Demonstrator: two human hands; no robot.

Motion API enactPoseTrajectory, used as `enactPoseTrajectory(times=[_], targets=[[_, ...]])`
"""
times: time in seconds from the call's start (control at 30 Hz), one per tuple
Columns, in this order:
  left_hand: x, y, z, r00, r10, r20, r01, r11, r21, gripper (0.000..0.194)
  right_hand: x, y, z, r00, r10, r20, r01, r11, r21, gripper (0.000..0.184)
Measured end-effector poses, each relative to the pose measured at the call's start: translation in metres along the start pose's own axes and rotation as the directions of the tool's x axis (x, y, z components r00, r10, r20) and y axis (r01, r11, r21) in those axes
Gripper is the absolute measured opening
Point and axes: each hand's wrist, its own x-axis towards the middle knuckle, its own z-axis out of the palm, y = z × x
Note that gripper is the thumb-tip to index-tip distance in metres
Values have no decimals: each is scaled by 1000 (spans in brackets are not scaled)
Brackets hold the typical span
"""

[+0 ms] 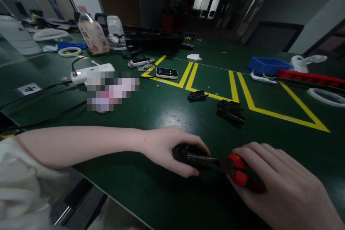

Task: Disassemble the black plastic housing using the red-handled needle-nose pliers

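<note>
My left hand (pixel 175 151) is closed around a dark black plastic part (pixel 192 155), thumb on the near side and fingers on the far side. My right hand (pixel 285 183) grips pliers (pixel 239 178) with red and black handles. The jaws of the pliers point left and meet the black part; whether they bite into it is too dark to tell. Beyond my hands lie a small black piece (pixel 197 95) and a cluster of black pieces (pixel 230 110), loose on the green tabletop.
Yellow tape (pixel 288 118) marks boxes on the green table (pixel 151 115). Further back are a small white-edged device (pixel 167 73), a white power strip (pixel 93 73) with cables, a bottle (pixel 93 34), a blue bin (pixel 266 65), a red strip (pixel 309 78) and a tape roll (pixel 326 97).
</note>
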Motion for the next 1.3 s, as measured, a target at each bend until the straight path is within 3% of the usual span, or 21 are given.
enactPoseTrajectory(times=[0.37,0.6,0.8,1.0,1.3], targets=[[-1,1,-3,1000,31,-2,-31,999,-30,50,1,5,6,995,97,40,-98,994,42,23],[-3,3,-1,997,55,-60,-56,998,-7,43,2,0,0,972,207,109,-226,950,214,20],[-3,3,-1,991,90,-99,-86,995,41,42,6,-3,-2,956,222,194,-279,895,348,24],[-4,1,1,989,97,-108,-82,987,138,47,3,-7,-2,946,209,248,-291,885,363,25],[-4,3,1,998,26,-59,-14,982,189,48,5,-8,-3,967,144,211,-213,910,356,15]])
